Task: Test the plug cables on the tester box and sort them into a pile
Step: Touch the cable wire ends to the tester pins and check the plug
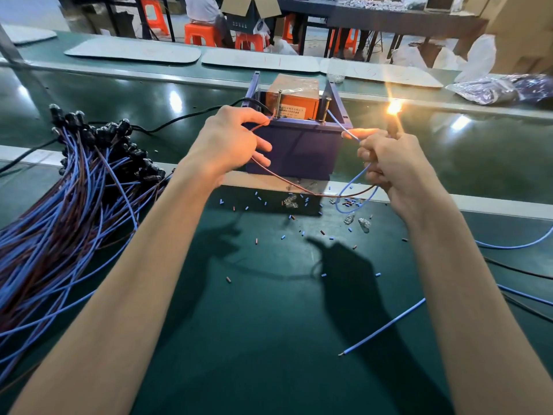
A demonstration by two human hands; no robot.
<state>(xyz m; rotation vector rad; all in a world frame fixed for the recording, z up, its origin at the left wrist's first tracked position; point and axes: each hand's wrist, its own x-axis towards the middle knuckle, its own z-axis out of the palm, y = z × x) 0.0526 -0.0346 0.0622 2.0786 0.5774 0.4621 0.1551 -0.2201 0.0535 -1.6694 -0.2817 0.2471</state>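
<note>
Factory floor; conveyor belt [89, 94]; stools [199, 34]

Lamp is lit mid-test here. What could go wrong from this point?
1. The left hand pinches the brown wire right beside a metal post of the tester box; a slip onto bare conductor might mean a shock.
2. The right hand grips the lit lamp just below its glow, so heat may reach that hand.
3. The brown wire's slack sags onto the table edge and could snag.
</note>
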